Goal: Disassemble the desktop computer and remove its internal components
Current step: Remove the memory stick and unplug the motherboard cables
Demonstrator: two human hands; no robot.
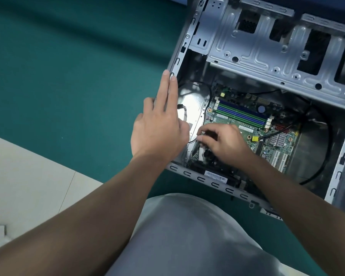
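Head view: open grey steel computer case (247,56) lies on teal surface (68,66), right of centre. Left hand (159,126) flat, fingers straight, bracing case's left rim. Right hand (223,142) curled, pinching thin black cable (190,141) at near-left of green motherboard (245,120). Advice: use 2 fingertips on plug, not wire; pull straight.

the desktop computer case (189,36), grey steel, lies on its side on the green mat (68,76) with the open side up. a stamped drive cage (253,54) spans the case's far edge. the green motherboard (243,131) lies flat on the case's floor, carrying blue and green ram slots (241,114) and a small silver heatsink (280,139) nearer the case's right edge. a thin black cable (192,140) at the board's left edge is pinched by the right hand (223,144)
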